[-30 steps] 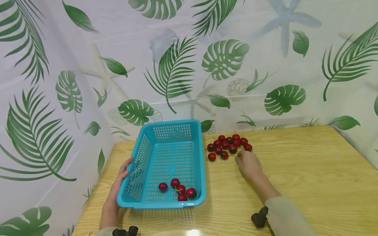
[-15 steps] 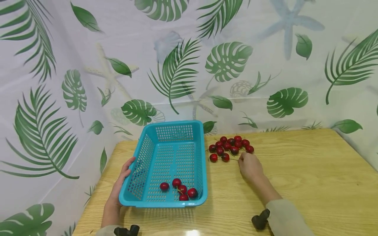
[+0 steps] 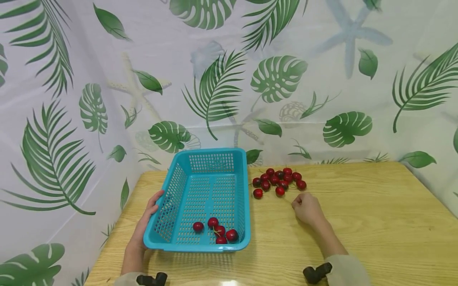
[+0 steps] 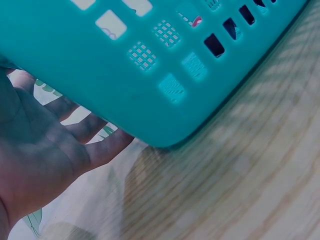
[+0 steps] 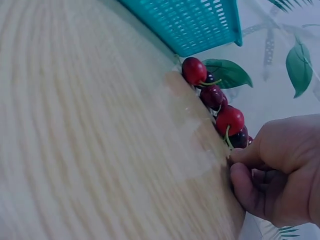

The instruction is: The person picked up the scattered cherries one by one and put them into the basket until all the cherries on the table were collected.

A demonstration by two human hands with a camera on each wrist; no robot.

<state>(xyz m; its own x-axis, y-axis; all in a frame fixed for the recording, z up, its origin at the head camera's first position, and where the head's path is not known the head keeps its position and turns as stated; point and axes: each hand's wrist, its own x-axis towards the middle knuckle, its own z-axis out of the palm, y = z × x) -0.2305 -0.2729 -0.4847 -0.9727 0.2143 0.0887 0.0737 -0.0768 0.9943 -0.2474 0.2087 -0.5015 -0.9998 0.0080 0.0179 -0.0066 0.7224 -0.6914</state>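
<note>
My right hand [image 3: 308,207] pinches the stem of a red cherry [image 3: 280,191] at the front of a loose group on the table; that cherry [image 5: 230,120] shows in the right wrist view with its stem running to the fingertips. To the left stands a blue plastic basket [image 3: 247,198] with perforated walls. Against its left side rests my left hand [image 3: 144,224], with fingers extended along the wall and the palm apart from it in the left wrist view. Several cherries [image 3: 231,235] lie at the basket's near right end.
Several more cherries [image 3: 274,180] cluster right of the basket, towards the back of the wooden table [image 3: 375,214]. A white leaf-patterned cloth [image 3: 222,79] hangs behind the table and along its left side.
My right hand has drawn slightly back towards me, and the cherry on the pinched stem has shifted with it. The left hand and basket stay in place. The head view has moved a little.
</note>
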